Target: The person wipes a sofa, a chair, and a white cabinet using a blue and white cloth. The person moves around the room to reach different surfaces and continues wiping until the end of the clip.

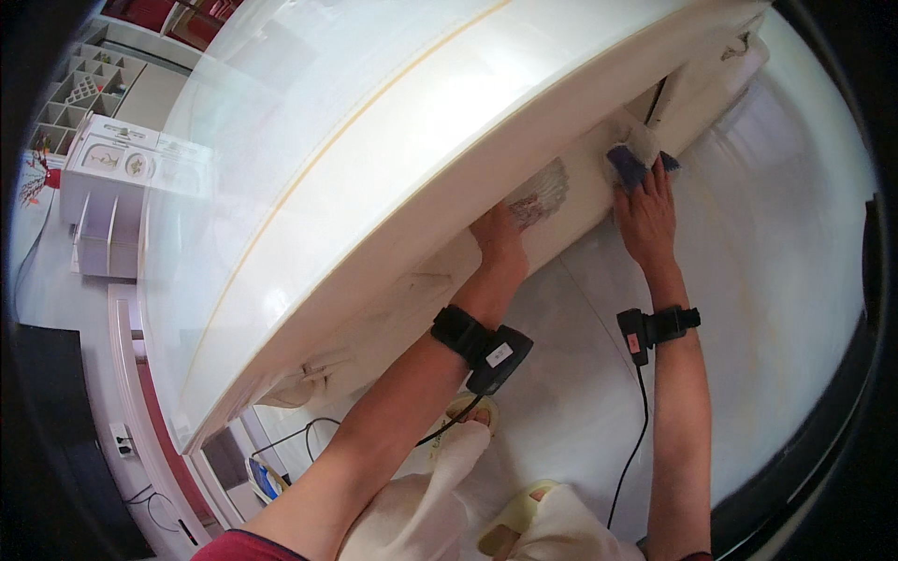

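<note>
A cream side panel [582, 158] runs below the overhanging white tabletop [365, 182]. My left hand [501, 238] reaches against this panel under the rim, its fingertips partly hidden. Right beside those fingers is a ridged, silvery patch [547, 189]; whether it is carved ornament or crumpled film I cannot tell. Farther along the panel, my right hand [645, 217] presses a dark blue cloth [626, 167] against the lower part, with blue showing on both sides of the fingers. A pale raised shape [631, 130] lies just above the cloth.
Black strapped devices with cables sit on my left wrist [484, 347] and right wrist [656, 329]. The glossy floor [561, 393] carries my slippered feet [519, 515]. A white cabinet [112, 161] stands beyond the table; a blue-and-white packet [266, 480] lies below its near end.
</note>
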A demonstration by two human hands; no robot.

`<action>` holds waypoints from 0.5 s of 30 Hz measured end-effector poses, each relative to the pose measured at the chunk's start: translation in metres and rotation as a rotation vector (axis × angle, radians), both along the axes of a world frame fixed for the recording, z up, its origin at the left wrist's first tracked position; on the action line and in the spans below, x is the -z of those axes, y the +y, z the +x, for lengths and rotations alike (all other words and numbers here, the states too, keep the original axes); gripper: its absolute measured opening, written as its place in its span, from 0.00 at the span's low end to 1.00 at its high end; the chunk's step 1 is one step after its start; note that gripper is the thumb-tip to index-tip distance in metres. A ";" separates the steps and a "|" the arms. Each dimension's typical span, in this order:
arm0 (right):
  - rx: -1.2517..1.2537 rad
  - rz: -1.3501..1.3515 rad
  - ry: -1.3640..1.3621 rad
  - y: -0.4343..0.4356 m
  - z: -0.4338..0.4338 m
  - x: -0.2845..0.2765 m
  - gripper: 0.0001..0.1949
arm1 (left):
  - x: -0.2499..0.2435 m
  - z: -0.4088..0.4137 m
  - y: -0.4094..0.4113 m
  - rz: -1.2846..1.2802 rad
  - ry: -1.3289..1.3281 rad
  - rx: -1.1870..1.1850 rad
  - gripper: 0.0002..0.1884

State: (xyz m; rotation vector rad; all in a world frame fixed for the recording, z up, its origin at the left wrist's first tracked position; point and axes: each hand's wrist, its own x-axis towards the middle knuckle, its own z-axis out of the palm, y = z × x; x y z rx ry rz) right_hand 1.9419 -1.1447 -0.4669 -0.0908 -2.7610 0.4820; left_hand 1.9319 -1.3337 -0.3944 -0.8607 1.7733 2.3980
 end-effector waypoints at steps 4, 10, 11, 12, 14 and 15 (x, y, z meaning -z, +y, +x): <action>-0.005 -0.010 0.077 0.004 0.000 0.004 0.20 | 0.001 -0.006 0.008 -0.016 -0.064 -0.013 0.22; -0.027 0.012 0.039 0.002 -0.002 0.000 0.20 | 0.026 -0.028 -0.007 0.002 -0.061 0.010 0.25; -0.027 0.005 0.038 0.004 -0.002 0.000 0.20 | 0.028 -0.028 -0.008 -0.043 -0.048 0.080 0.24; -0.027 -0.002 0.037 0.004 -0.002 -0.001 0.20 | 0.030 -0.028 -0.010 -0.088 -0.033 0.149 0.23; -0.062 0.030 0.030 0.000 -0.001 -0.002 0.20 | 0.034 -0.035 -0.020 -0.224 -0.060 0.284 0.22; -0.082 0.045 0.027 -0.004 0.000 -0.004 0.20 | 0.038 -0.044 -0.029 -0.316 -0.101 0.347 0.21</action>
